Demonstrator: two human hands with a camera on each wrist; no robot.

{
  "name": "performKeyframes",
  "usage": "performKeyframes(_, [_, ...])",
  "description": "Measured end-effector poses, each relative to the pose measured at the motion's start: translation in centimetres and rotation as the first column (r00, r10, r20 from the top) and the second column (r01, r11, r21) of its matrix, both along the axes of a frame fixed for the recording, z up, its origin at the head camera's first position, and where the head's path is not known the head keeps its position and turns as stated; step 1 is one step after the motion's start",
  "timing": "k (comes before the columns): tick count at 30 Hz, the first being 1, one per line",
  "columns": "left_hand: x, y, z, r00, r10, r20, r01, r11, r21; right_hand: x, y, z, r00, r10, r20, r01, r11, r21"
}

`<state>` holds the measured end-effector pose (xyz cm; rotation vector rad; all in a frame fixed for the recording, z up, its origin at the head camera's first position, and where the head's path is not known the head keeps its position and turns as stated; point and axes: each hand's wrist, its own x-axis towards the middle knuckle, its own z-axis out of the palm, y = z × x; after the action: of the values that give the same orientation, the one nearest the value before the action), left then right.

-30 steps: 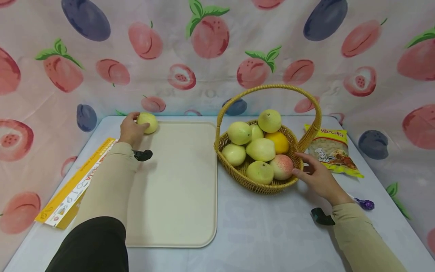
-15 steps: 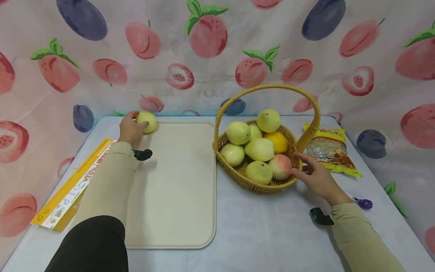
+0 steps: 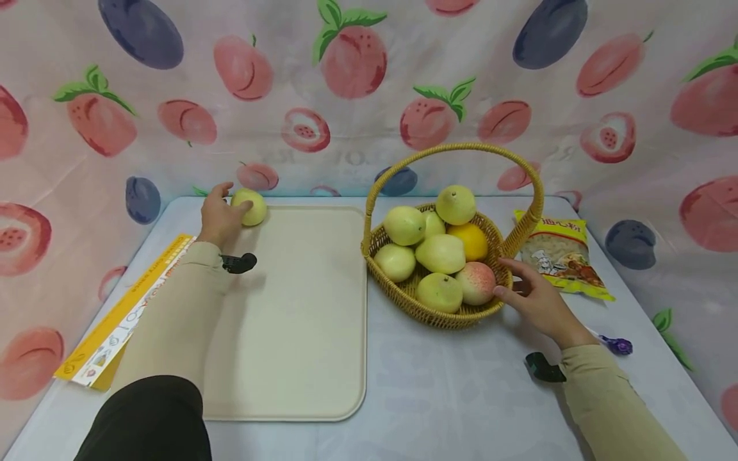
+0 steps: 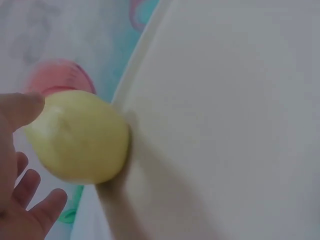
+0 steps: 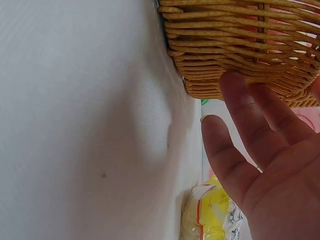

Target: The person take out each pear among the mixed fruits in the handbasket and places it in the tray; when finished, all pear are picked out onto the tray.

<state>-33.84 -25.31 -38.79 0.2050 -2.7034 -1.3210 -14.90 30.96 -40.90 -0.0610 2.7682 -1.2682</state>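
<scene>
My left hand (image 3: 220, 218) is beside a pale yellow-green rounded fruit (image 3: 251, 207) at the far left corner of the beige tray (image 3: 300, 320). In the left wrist view its fingers are spread, with a gap between the lower fingertips and the fruit (image 4: 82, 137); the thumb overlaps the fruit's edge. My right hand (image 3: 542, 304) touches the right side of a wicker basket (image 3: 415, 308) with thumb and fingertips. From the right wrist, extended fingers (image 5: 245, 110) meet the basket's outer weave (image 5: 225, 45). The basket holds several yellow-green fruits (image 3: 441, 253), an orange (image 3: 469, 242) and a peach (image 3: 476, 283).
Left of the tray lies a long yellow and white box (image 3: 123, 310), partly behind my left sleeve. A yellow food packet (image 3: 565, 256) is right of the basket. A small purple wrapped item (image 3: 617, 346) lies by my right wrist. The basket's tall handle (image 3: 455, 148) arches above the fruit.
My left fingers have spread away from the yellow-green fruit, which stays at the tray corner, and the left forearm has shifted slightly left. My right hand stays at the basket.
</scene>
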Motion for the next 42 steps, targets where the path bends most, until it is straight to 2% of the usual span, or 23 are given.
performKeyframes(6, [0.7, 0.4, 1.7, 0.999, -0.027, -0.025, 0.027, 0.999, 0.023, 0.1, 0.1, -0.1, 1.0, -0.015, 0.017, 0.015, 1.0, 0.003])
performKeyframes(13, [1.8, 0.8, 2.5, 0.996, -0.076, -0.041, 0.078, 0.996, 0.035, 0.2, -0.1, 0.0, 0.999, -0.02, 0.025, 0.02, 1.0, 0.004])
performKeyframes(19, [3.4, 1.7, 2.9, 0.988, -0.132, -0.077, 0.137, 0.989, 0.052, 0.1, -0.2, 0.1, 0.999, -0.025, 0.026, 0.024, 1.0, 0.013])
performKeyframes(24, [5.1, 2.8, 2.9, 0.981, -0.178, -0.078, 0.182, 0.982, 0.053, 0.1, -0.2, 0.1, 1.0, -0.017, 0.015, 0.016, 1.0, 0.015])
performKeyframes(30, [7.5, 4.2, 3.0, 0.963, -0.256, -0.08, 0.262, 0.962, 0.078, 0.1, -0.1, 0.1, 1.0, -0.005, 0.01, 0.005, 1.0, 0.004])
performKeyframes(36, [9.5, 5.5, 3.1, 0.934, -0.338, -0.112, 0.348, 0.933, 0.086, 0.1, 0.0, 0.1, 1.0, 0.008, -0.002, -0.008, 1.0, -0.007])
performKeyframes(42, [11.1, 7.2, 2.4, 0.907, -0.403, -0.123, 0.414, 0.906, 0.084, 0.1, -0.1, 0.1, 1.0, 0.006, -0.003, -0.006, 1.0, -0.006])
